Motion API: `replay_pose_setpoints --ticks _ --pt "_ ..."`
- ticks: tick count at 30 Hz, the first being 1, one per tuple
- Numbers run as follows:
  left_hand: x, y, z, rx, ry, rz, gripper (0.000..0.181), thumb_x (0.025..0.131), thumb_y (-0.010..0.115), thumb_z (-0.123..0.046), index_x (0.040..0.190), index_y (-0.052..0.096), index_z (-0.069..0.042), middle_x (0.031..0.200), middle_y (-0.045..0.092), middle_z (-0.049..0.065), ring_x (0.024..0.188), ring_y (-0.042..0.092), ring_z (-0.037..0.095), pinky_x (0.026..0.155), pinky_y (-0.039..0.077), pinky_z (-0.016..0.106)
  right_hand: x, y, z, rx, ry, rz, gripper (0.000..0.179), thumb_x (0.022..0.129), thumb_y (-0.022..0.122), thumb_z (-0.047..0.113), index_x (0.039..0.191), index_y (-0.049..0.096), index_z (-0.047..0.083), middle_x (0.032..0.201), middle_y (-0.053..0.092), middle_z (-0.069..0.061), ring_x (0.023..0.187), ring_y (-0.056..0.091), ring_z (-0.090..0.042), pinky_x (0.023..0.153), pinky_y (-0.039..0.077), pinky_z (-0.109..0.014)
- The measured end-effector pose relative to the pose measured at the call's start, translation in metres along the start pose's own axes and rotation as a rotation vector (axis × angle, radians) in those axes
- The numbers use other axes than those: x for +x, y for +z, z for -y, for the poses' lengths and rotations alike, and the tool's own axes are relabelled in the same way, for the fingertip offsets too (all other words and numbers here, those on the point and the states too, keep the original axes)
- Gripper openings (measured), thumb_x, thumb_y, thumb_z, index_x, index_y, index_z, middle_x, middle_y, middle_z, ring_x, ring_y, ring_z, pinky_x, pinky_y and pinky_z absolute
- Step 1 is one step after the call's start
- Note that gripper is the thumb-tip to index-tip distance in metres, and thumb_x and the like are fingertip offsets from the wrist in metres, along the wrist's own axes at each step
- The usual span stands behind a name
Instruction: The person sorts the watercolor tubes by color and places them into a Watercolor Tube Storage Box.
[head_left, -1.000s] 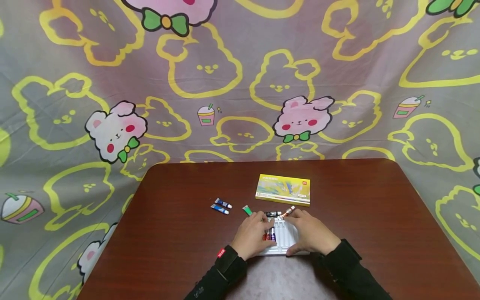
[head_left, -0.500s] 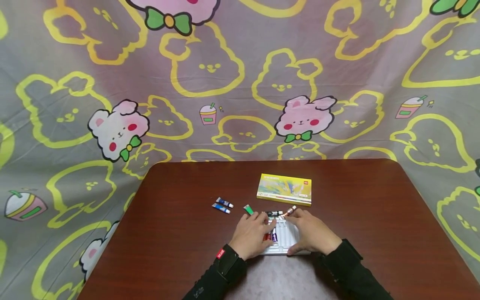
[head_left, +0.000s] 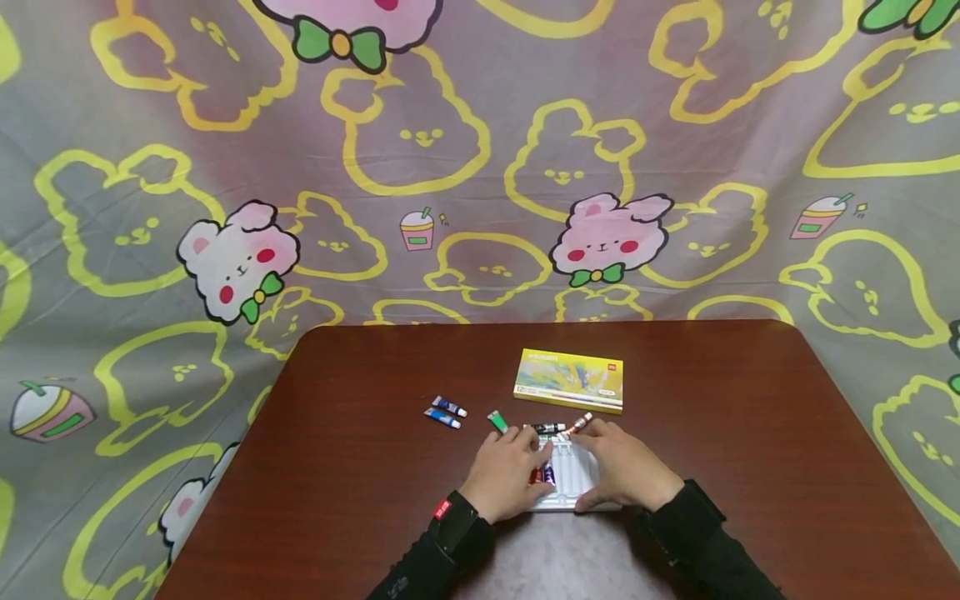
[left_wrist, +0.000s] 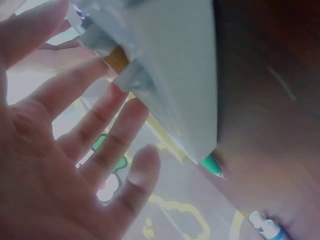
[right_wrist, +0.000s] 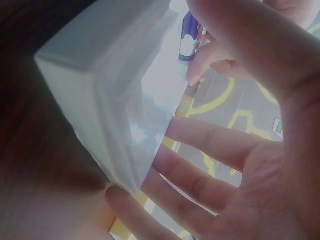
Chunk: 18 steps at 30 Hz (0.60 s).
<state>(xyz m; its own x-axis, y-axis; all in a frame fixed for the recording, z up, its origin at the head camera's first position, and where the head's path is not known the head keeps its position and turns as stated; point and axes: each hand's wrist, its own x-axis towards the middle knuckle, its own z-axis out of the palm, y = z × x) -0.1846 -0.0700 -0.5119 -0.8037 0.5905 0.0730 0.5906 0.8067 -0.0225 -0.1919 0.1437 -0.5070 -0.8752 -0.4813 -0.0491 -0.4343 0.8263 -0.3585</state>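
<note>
A white plastic tray (head_left: 573,471) with long grooves lies before me. Red and purple paint tubes (head_left: 548,474) lie at its left side. My left hand (head_left: 501,471) is over that side, its thumb by the tubes' near ends and its fingers at their far ends; its palm hides part of them. In the right wrist view, a left fingertip touches the purple tube (right_wrist: 188,42). My right hand (head_left: 628,467) grips the tray's right part, thumb on the near edge and fingers at the far edge. Left fingertips (left_wrist: 135,110) meet the tray's far edge in the left wrist view.
Beyond the tray lie a black paint tube (head_left: 550,427), an orange-brown tube (head_left: 581,422) and a green tube (head_left: 497,421). Two blue tubes (head_left: 444,417) are farther left. A yellow box (head_left: 568,382) lies behind on the brown table (head_left: 360,483).
The left hand has shifted slightly right over the tubes, so less of the red ones shows. The right hand stays on the tray, and the view has moved a little.
</note>
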Motion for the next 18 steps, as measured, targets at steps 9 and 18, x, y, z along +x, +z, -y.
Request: replay_pose_setpoints --ticks 9,18 --pt "0.001 -0.004 0.016 -0.154 -0.025 -0.024 0.049 0.090 0.065 -0.046 0.134 0.061 -0.025 0.111 0.063 -0.001 0.100 0.055 0.015 0.080 0.049 0.035 0.000 -0.001 0.001 -0.012 -0.008 -0.004 0.097 0.053 0.089 0.055 0.133 0.060 0.008 0.119 0.058 -0.009 0.102 0.052 -0.022 0.087 0.053 -0.044" --pt "-0.006 -0.003 0.078 -0.286 -0.216 -0.119 0.046 0.087 0.072 -0.018 0.132 0.062 -0.018 0.115 0.066 0.005 0.104 0.057 0.024 0.085 0.052 0.048 -0.001 -0.002 0.002 -0.021 0.013 0.010 0.098 0.053 0.089 0.055 0.134 0.060 0.009 0.123 0.058 -0.010 0.103 0.051 -0.022 0.090 0.053 -0.045"
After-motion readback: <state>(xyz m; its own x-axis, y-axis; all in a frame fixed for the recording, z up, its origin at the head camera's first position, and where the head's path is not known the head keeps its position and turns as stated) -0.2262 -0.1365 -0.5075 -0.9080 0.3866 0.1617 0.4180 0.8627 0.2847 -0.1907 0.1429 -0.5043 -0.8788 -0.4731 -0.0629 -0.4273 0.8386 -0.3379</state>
